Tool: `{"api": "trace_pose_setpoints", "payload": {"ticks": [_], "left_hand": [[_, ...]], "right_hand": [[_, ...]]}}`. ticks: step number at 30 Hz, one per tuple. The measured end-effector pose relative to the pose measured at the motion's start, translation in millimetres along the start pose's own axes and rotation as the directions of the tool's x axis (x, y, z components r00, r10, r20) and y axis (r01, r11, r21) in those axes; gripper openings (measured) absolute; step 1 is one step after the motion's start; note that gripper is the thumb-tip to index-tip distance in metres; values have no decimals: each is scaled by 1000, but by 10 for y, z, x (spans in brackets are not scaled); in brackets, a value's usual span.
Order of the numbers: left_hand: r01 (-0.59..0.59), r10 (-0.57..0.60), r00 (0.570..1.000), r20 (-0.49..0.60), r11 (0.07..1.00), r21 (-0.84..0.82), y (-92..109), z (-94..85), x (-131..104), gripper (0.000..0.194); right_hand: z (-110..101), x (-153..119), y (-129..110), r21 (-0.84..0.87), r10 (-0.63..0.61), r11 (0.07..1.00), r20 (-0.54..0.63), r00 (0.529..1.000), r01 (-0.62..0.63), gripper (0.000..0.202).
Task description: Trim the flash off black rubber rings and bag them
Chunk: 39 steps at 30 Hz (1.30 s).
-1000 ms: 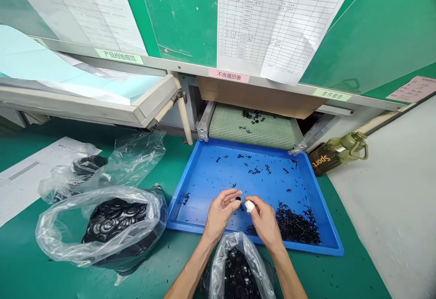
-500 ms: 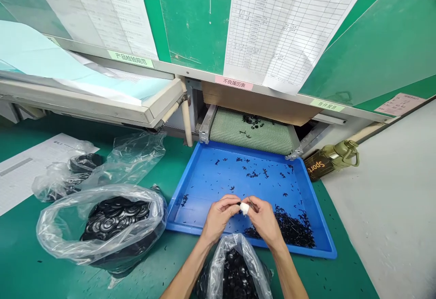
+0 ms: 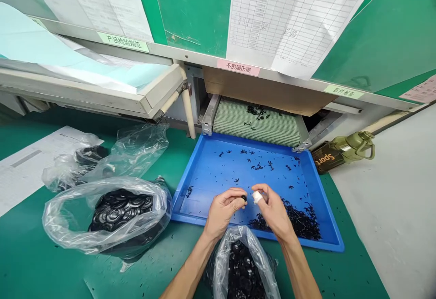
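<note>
My left hand [image 3: 225, 208] is closed in a pinch on a small round black rubber part [image 3: 244, 197], above the front of the blue tray [image 3: 211, 171]. Just to its right, my right hand [image 3: 272, 208] has a white wrapping [image 3: 257, 196] on its thumb. Its thumb and fingertips stand apart, and I see nothing between them. Below my wrists, a clear plastic bag [image 3: 218, 262] holds many round black parts [image 3: 243, 271]. A pile of thin black scraps [image 3: 303, 221] lies in the tray's front right, with others scattered over its floor.
A wide clear bag [image 3: 64, 240] of black rings [image 3: 116, 212] stands at left, with a smaller bag [image 3: 64, 167] behind. A green conveyor belt [image 3: 235, 117] carrying black parts ends at the tray's back. A bottle [image 3: 344, 151] lies right; a shelf [image 3: 102, 94] juts out upper left.
My hands have moved apart: the right has drawn away from the left, and the black part stays in my left fingers. The whole view has shifted slightly.
</note>
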State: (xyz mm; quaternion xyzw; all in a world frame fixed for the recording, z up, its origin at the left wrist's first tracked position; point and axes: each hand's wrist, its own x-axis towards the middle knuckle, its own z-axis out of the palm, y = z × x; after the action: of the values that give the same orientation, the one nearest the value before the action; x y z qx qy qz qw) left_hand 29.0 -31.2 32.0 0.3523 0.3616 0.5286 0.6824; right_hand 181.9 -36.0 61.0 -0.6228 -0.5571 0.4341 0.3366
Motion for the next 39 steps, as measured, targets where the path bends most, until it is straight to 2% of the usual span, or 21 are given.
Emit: {"api": "trace_pose_setpoints", "payload": {"ticks": [2, 5, 8, 12, 15, 18, 21, 23, 25, 28, 33, 36, 39], "left_hand": [[0, 1, 1000, 12, 1000, -26, 73, 29, -30, 15], [-18, 20, 999, 31, 997, -70, 141, 51, -57, 13], [-34, 38, 999, 36, 994, -100, 144, 47, -65, 13], [-8, 12, 999, 35, 992, -126, 96, 8, -50, 16], [60, -62, 998, -8, 988, -143, 61, -61, 20, 19], [122, -142, 986, -85, 971, -206, 21, -152, 154, 20], [151, -203, 968, -150, 942, -299, -34, -220, 277, 20], [160, -220, 961, -165, 934, -319, -71, -241, 311, 18], [162, -224, 960, -169, 934, -317, -99, -247, 311, 16], [147, -224, 954, -201, 930, -337, -120, -255, 292, 15], [130, -230, 944, -237, 919, -372, -133, -292, 299, 18], [131, -229, 944, -236, 920, -369, -130, -296, 299, 18], [109, -207, 949, -238, 923, -368, -114, -267, 283, 21]], "right_hand": [[-40, -1, 13, -48, -31, 998, -23, 999, 30, 27], [-65, 12, 84, -66, -49, 997, 9, 999, 49, 30], [-19, 33, 192, 0, -31, 1000, 82, 996, 31, 30], [89, 75, 305, 90, -109, 991, 122, 986, 99, 32], [57, 167, 309, -43, -144, 988, 73, 987, 148, 38], [-152, 373, 204, -308, -215, 931, -27, 976, 197, 42], [-458, 714, -16, -533, -342, 818, -146, 928, 218, 37], [-635, 1004, -202, -633, -392, 750, -191, 900, 192, 34], [-741, 1319, -389, -716, -393, 685, -205, 896, 136, 34], [-753, 1768, -616, -786, -358, 615, -197, 913, 71, 36], [-619, 2282, -810, -797, -336, 600, -168, 927, 74, 38], [-577, 2353, -847, -791, -328, 606, -152, 932, 84, 34], [-529, 2204, -803, -772, -355, 621, -121, 927, 137, 32]]}}
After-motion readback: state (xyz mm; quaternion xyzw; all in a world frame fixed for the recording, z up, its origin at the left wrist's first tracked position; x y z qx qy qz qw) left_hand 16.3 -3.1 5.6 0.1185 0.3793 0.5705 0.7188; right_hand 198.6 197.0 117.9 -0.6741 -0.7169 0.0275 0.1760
